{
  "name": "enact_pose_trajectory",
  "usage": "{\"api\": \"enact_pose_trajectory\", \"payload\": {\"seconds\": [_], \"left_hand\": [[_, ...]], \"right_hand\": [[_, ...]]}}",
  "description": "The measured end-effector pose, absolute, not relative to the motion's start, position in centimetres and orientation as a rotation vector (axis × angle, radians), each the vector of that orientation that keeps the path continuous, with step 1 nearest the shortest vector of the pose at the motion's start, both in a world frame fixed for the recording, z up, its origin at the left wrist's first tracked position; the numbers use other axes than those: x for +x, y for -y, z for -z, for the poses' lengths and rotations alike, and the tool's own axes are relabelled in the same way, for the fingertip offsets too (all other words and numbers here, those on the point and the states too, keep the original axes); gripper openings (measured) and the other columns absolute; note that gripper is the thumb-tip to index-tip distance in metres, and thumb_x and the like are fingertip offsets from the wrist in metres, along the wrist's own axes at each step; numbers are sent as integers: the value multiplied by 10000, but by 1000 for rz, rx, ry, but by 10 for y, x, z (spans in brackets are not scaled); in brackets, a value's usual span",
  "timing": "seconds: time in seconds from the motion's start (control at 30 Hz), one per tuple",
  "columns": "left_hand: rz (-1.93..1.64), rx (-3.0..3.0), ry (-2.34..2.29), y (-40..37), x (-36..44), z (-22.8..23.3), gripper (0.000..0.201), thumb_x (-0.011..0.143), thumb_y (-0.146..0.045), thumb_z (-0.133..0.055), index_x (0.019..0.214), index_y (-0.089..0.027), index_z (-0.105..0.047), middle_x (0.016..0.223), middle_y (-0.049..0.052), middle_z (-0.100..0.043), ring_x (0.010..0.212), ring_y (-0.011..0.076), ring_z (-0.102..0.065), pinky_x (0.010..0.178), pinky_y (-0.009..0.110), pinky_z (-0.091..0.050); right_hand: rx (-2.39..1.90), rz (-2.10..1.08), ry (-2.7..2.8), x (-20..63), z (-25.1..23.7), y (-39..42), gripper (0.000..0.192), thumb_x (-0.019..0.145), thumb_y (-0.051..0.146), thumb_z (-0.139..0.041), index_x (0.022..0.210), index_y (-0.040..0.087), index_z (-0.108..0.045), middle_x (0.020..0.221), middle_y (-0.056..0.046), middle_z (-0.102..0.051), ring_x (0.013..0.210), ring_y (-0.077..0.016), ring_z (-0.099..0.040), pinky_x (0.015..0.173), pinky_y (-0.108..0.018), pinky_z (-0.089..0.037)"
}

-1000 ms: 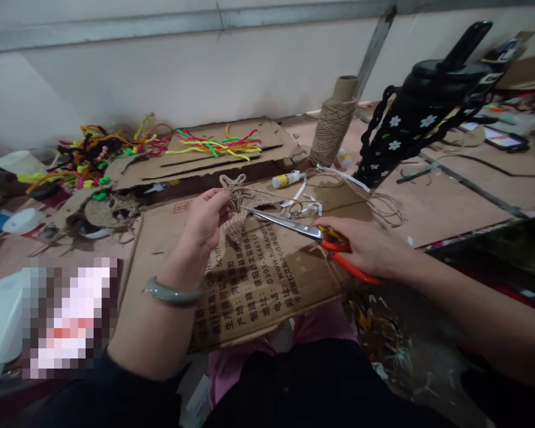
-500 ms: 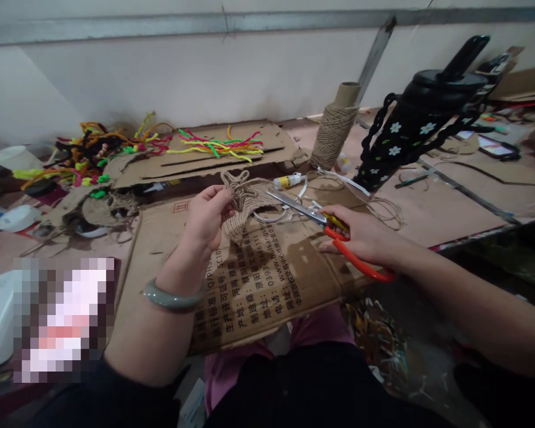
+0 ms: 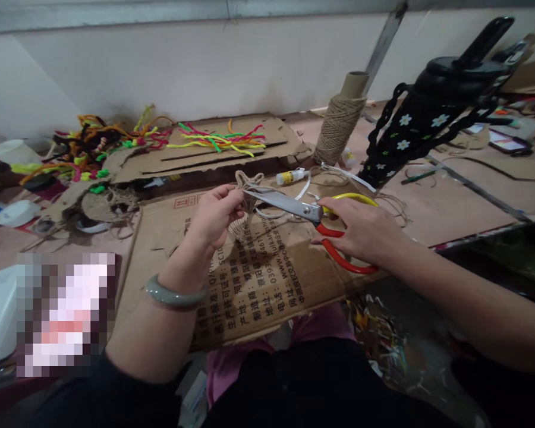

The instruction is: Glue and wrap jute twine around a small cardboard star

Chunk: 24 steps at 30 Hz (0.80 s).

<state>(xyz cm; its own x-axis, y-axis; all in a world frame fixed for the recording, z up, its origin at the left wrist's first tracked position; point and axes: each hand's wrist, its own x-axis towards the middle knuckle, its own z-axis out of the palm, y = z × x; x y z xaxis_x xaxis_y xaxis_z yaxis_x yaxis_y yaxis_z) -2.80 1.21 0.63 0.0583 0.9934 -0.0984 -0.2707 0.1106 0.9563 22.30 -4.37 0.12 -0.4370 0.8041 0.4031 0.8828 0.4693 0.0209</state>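
Note:
My left hand (image 3: 218,215) pinches a small star-shaped piece of looped twine (image 3: 250,179) between thumb and fingers, above a cardboard sheet (image 3: 267,285) with printed writing. In my right hand (image 3: 363,229) is a pair of scissors (image 3: 296,207) with one red and one yellow handle. The blades reach left, their tips at the twine star by my left fingertips. Whether the tips have a strand between them I cannot tell. Coiled twine (image 3: 238,229) lies on the cardboard below, partly hidden by the blades and my left hand.
A small glue bottle (image 3: 290,176) lies behind the blades. Further back stand a twine spool (image 3: 342,122) and a black flowered tumbler (image 3: 421,122). Bright fuzzy stems (image 3: 220,141) rest on a cardboard strip. At left lie a tangle of coloured stems (image 3: 89,142) and a blurred-out rectangular object (image 3: 69,315).
The scissors have moved left, so their tips now meet the twine star. Their handles have spread apart. My left hand still holds the star, and the view has shifted slightly.

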Motion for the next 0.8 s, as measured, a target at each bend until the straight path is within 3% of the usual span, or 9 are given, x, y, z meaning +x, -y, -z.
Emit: {"api": "enact_pose_trajectory", "payload": {"seconds": [0.2, 0.8], "left_hand": [[-1184, 911, -941, -14, -31, -4, 168, 576, -158, -738, 676, -123, -608, 616, -13, -587, 495, 45, -497, 497, 164, -420], [-1192, 902, -970, -13, -29, -5, 129, 588, -128, -710, 648, -123, -595, 582, -23, -567, 460, 35, -472, 475, 151, -400]], "right_hand": [[-1414, 465, 2376, 226, 0, 43, 548, 755, 500, -615, 1163, 136, -571, 989, -99, -702, 854, -235, -670, 669, -313, -497], [-1407, 644, 2422, 224, -3, 41, 442, 834, 453, -512, 1182, 185, -565, 860, -69, -687, 702, -183, -612, 566, -270, -387]]}}
